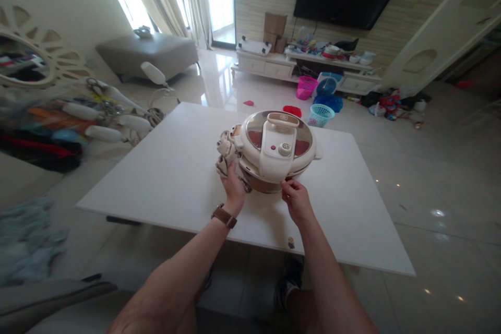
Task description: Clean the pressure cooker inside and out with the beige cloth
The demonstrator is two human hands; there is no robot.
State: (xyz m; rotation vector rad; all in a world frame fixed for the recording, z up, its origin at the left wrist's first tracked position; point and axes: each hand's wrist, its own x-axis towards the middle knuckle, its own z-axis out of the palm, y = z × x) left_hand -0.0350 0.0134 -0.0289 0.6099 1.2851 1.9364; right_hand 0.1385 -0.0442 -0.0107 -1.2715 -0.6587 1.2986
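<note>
A cream and brown electric pressure cooker (278, 159) with a partly see-through lid stands upright on the white table (164, 167). My left hand (234, 188), below a brown wristwatch, is closed round a crumpled grey-beige cloth (227, 154) pressed to the cooker's left side. Part of the cloth covers the side handle there. At the front, just under the lid's handle piece, my right hand (295, 195) has its fingers curled, with thumb and forefinger pinched at the cooker's edge. Whether something small is between those fingertips cannot be made out.
A small sticker (290, 242) lies at the table's near edge. Beyond the table are a light blue basket (321, 114), a pink basket (306, 87) and a cluttered TV cabinet (274, 67). A floor lamp (133, 124) stands at left, a grey ottoman (156, 52) behind it.
</note>
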